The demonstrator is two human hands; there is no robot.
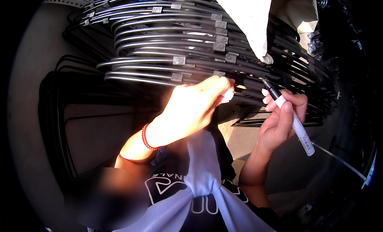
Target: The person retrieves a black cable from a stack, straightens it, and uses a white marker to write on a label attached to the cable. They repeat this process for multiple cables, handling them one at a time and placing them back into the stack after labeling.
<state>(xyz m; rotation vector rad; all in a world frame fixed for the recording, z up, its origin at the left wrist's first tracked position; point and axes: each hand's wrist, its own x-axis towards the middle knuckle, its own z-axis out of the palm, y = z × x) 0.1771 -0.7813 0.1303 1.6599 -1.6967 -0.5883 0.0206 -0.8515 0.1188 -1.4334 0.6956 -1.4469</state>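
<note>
Black curved tubes [151,36], with small grey square clips [179,60] along them, lie in a wide stack before me. My left hand [195,106] is closed at the near edge of the stack, its fingertips against the lowest tubes. A small white piece [227,96] shows between those fingers, too glaring in the sun to name exactly. In my right hand [283,116] is a marker pen [297,128] with a white barrel and a black front end. Its tip points up and left, close to the tubes; whether it touches one I cannot tell.
White sheet material [251,24] hangs over the stack at the upper right, its lower corner near the pen tip. More black tubes [48,100] stand on the left. A thin rod [339,158] slants down at the right. Light sleeves [203,164] are knotted at my front.
</note>
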